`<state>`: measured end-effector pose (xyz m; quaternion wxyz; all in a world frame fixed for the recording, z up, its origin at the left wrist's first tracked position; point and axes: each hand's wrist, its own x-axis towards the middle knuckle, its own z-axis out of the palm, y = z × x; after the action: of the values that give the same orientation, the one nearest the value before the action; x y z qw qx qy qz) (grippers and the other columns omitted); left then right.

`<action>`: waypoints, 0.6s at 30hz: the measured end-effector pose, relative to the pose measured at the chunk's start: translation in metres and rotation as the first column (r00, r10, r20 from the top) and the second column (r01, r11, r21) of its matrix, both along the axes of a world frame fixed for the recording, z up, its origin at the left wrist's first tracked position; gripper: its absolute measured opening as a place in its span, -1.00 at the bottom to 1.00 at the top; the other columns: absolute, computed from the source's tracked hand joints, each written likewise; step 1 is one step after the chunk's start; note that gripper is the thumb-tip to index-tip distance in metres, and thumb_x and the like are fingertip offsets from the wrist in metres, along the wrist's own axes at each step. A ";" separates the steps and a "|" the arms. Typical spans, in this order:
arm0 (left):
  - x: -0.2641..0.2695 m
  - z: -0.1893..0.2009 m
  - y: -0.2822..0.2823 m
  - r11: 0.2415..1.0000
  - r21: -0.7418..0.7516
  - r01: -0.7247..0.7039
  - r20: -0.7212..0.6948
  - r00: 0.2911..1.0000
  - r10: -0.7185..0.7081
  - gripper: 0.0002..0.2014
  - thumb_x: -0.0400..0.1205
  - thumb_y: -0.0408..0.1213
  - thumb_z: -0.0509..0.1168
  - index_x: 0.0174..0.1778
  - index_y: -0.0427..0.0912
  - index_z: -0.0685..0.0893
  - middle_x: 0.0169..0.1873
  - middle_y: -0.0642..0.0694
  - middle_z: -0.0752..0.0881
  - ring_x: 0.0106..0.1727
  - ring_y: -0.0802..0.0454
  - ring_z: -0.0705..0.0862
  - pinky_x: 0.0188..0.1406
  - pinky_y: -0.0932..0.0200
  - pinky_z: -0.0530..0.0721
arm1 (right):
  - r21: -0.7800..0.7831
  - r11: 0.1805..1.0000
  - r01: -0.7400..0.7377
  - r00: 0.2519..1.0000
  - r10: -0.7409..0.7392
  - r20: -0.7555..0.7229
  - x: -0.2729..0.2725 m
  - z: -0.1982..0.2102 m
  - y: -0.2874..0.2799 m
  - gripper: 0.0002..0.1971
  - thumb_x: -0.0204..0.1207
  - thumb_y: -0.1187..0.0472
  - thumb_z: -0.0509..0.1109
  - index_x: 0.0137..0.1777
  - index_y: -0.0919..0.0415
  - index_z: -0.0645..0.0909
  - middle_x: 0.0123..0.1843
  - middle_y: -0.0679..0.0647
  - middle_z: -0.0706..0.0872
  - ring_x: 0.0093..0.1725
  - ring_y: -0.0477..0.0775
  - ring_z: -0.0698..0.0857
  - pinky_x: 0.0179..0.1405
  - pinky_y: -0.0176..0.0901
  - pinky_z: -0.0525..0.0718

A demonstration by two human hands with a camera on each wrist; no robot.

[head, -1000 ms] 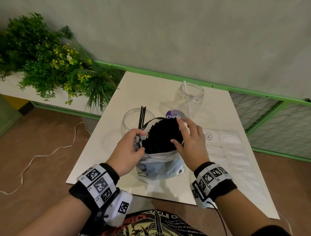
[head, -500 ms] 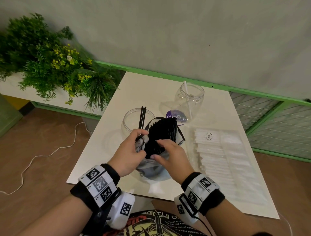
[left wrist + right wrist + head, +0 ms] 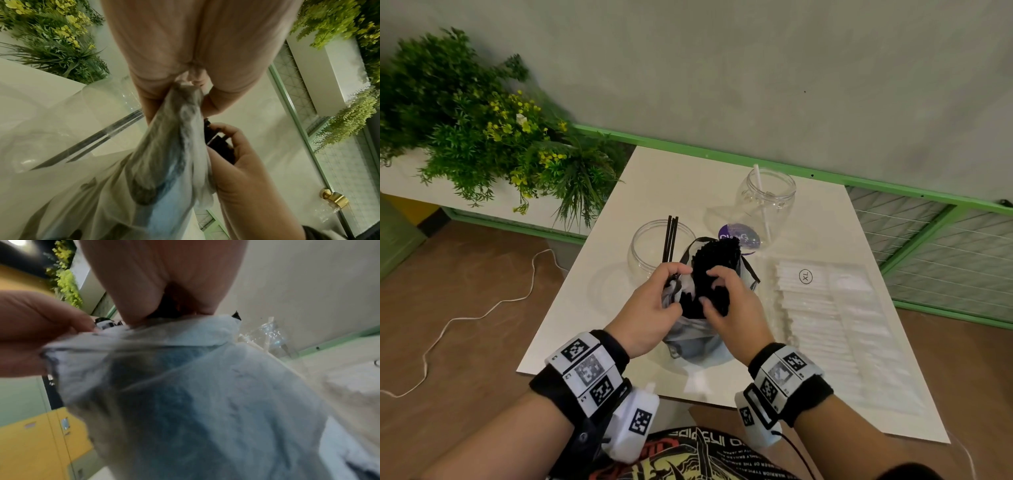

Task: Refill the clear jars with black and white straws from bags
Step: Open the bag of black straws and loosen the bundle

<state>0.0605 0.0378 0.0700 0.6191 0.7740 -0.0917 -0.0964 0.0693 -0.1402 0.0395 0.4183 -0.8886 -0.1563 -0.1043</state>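
Observation:
A clear plastic bag (image 3: 697,341) full of black straws (image 3: 717,260) stands on the white table (image 3: 688,185). My left hand (image 3: 654,305) pinches the bag's rim (image 3: 185,97) on its left side. My right hand (image 3: 729,305) grips the bundle of black straws at the bag's mouth. Behind the bag at the left stands a clear jar (image 3: 654,250) holding three black straws (image 3: 669,236). A second clear jar (image 3: 768,198) at the back holds one white straw (image 3: 762,195). A flat bag of white straws (image 3: 832,322) lies on the right of the table.
A round purple lid (image 3: 738,235) lies between the jars. Green plants (image 3: 482,130) fill a planter left of the table. A green rail (image 3: 825,178) and a wire fence (image 3: 945,246) run behind and to the right. A white cable (image 3: 465,318) trails on the floor.
My right hand came down from the top of the bundle and closed round the black straws. The left hand kept its hold on the bag's rim.

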 end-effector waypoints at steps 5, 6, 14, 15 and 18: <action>0.000 -0.005 0.006 0.997 0.034 -0.064 -0.014 0.998 0.064 -0.48 0.45 -0.47 0.17 0.24 0.16 0.48 0.09 0.02 0.71 0.13 0.17 0.67 0.15 0.28 0.56 | -0.177 0.980 0.093 0.945 -0.031 0.326 0.013 0.004 -0.025 -0.61 0.53 0.36 0.41 0.34 0.09 0.54 0.14 0.00 0.46 0.07 0.00 0.53 0.09 -0.26 0.58; 0.001 -0.006 0.007 0.996 0.049 -0.069 -0.016 0.997 0.069 -0.48 0.50 -0.53 0.18 0.25 0.15 0.47 0.07 0.02 0.71 0.11 0.16 0.67 0.13 0.27 0.56 | -0.225 0.966 0.125 0.932 -0.037 0.360 0.016 0.004 -0.032 -0.68 0.53 0.33 0.42 0.27 0.13 0.61 0.13 0.02 0.47 0.08 0.06 0.52 0.10 -0.14 0.61; 0.002 -0.004 0.007 0.996 0.067 -0.063 -0.028 0.997 0.065 -0.41 0.52 -0.64 0.12 0.25 0.17 0.45 0.13 0.09 0.68 0.18 0.25 0.64 0.20 0.34 0.54 | -0.451 0.859 0.243 0.898 -0.023 0.440 0.014 0.019 -0.029 -0.67 0.45 0.26 0.45 0.22 0.12 0.61 0.40 0.14 0.52 0.37 0.26 0.42 0.21 0.21 0.52; 0.002 -0.004 0.006 0.997 0.054 -0.063 -0.026 0.998 0.064 -0.40 0.51 -0.65 0.12 0.23 0.20 0.45 0.13 0.11 0.67 0.18 0.28 0.64 0.21 0.35 0.54 | -0.443 0.877 0.187 0.879 0.052 0.474 0.009 0.022 -0.024 -0.66 0.45 0.27 0.42 0.23 0.11 0.60 0.40 0.12 0.53 0.38 0.25 0.43 0.24 0.18 0.49; 0.004 -0.005 0.004 0.998 0.030 -0.063 -0.011 0.998 0.064 -0.44 0.46 -0.52 0.16 0.19 0.27 0.46 0.11 0.07 0.68 0.18 0.19 0.66 0.21 0.24 0.58 | -0.560 0.828 0.018 0.835 0.296 0.464 0.001 0.024 -0.006 -0.72 0.49 0.13 0.38 0.21 0.08 0.62 0.35 0.06 0.61 0.42 0.19 0.46 0.34 0.11 0.38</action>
<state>0.0644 0.0416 0.0645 0.6106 0.7852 -0.0620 -0.0825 0.0707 -0.1460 0.0633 0.0961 -0.8908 -0.3560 -0.2657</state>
